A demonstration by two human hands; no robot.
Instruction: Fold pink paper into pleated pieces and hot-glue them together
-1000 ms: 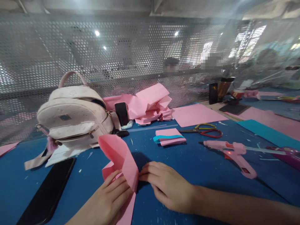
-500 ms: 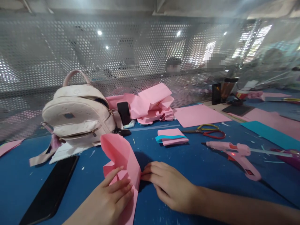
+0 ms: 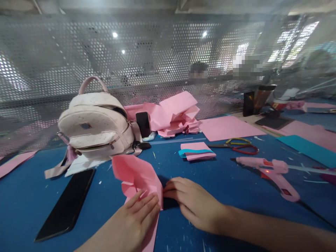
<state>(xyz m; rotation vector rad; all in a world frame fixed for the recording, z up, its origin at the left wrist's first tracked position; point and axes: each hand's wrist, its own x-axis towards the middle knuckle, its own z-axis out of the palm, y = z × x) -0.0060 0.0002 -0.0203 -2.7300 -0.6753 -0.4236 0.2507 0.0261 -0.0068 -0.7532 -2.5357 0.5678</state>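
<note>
A pink sheet of paper (image 3: 135, 173) stands half folded on the blue table (image 3: 215, 178), its upper part curling up and away from me. My left hand (image 3: 133, 222) lies flat on the paper's lower part, fingers stretched out and pressing it down. My right hand (image 3: 194, 203) rests on the table just right of the fold, its fingertips pinched together on the paper's right edge.
A pale pink backpack (image 3: 97, 127) stands at the back left, a black phone (image 3: 67, 204) flat before it. Behind are crumpled pink paper (image 3: 175, 113) and another phone (image 3: 145, 125). To the right lie folded pink pieces (image 3: 196, 151), scissors (image 3: 237, 146), a pink glue gun (image 3: 273, 171) and paper sheets. A perforated metal screen closes the back.
The paper's raised part has sunk lower and my hands have shifted slightly right along the fold. The view has turned a little to the left.
</note>
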